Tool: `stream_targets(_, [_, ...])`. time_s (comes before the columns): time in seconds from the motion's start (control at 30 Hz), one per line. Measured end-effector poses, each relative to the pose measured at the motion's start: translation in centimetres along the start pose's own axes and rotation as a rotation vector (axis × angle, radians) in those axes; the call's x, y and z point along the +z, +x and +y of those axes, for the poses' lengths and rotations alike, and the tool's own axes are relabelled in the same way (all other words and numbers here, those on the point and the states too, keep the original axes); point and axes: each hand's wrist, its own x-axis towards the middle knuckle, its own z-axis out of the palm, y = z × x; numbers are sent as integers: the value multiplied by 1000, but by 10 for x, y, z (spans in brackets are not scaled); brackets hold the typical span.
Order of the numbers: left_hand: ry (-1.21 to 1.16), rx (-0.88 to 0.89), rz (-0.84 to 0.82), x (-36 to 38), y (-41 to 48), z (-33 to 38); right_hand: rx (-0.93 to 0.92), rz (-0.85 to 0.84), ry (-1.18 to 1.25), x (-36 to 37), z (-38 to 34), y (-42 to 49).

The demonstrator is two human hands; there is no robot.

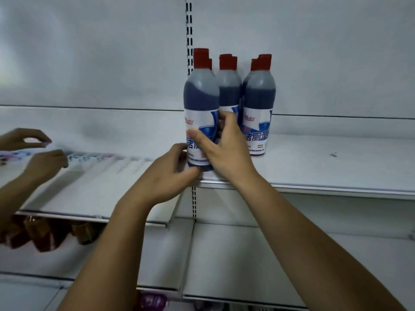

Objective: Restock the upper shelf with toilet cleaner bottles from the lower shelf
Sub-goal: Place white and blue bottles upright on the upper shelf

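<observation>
right hand (222,144) grasps the front bottle (201,102) about its label, thumb laid across the front and fingers curled round the right side; left hand (170,173) grips the same bottle at its base, fingers bent around the bottom edge. this bottle stands roughly upright at the front lip of the upper shelf (325,162), near that shelf's left end; the hands hide its foot, so whether it rests on the shelf cannot be told. six red caps (201,58) can be counted, hence six toilet cleaner bottles in all, in three files of two: the front bottle with one close behind it, a middle pair (229,90), and a right pair (260,95). each bottle is translucent, holds a dark blue liquid to about shoulder height, and bears a white and blue label. the liquid surface is slanted in the front bottle and level in the others. one slotted upright (189,30) runs behind the group. the lower shelf (247,254) shows bare white metal below. on the neighbouring shelf (89,187) to the left, two hands of a second person (46,163) work among small pale packets, blurred; brown packages (45,234), count unclear, hang or lie beneath it.
</observation>
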Motion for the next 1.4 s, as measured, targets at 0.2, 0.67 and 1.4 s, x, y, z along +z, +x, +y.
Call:
stream_targets(0.2, [-23,17,89,2,11,2,24,-123,-337,-12,7,-14])
stream_targets(0.67, [37,-106,73,9,59,-7,200,-176,-425,-75,17,-15])
stream_targets(1.4, [-771,22,-176,-7,120,15,360,-281,-166,-113,43,72])
